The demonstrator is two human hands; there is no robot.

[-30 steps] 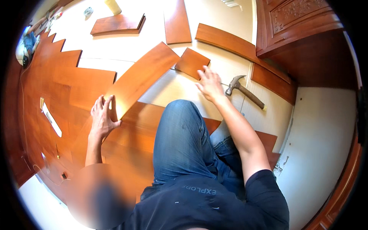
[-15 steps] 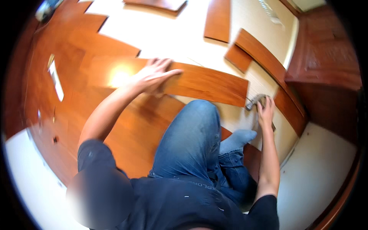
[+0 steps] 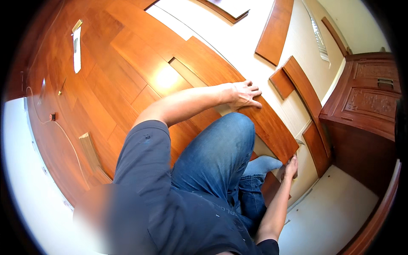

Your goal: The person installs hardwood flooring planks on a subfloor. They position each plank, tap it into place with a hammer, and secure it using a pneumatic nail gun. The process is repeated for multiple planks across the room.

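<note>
My left hand [image 3: 245, 94] rests with spread fingers on a long reddish-brown floor plank [image 3: 272, 123], which lies slanting across the floor in front of my knee. At the plank's near right end my right hand [image 3: 291, 167] is closed low beside its corner. A hammer's curved grey metal tip [image 3: 300, 142] sticks out just past that end; the plank and my hand hide most of it. A narrow gap [image 3: 187, 72] shows along the plank's left side, next to the laid floorboards [image 3: 106, 76].
Loose planks lie on the pale underlay, one long [image 3: 276, 29] and others [image 3: 302, 85] near the carved wooden cabinet [image 3: 369, 89]. On the laid floor are a white strip [image 3: 77, 51], a wood offcut [image 3: 89, 151] and a thin cord [image 3: 70, 142]. My socked foot [image 3: 263, 164] is beside the plank's end.
My view has turned, so the plank now slants down to the right. My left hand is farther along it, toward its right end. My right hand is now lower, at the plank's end corner.
</note>
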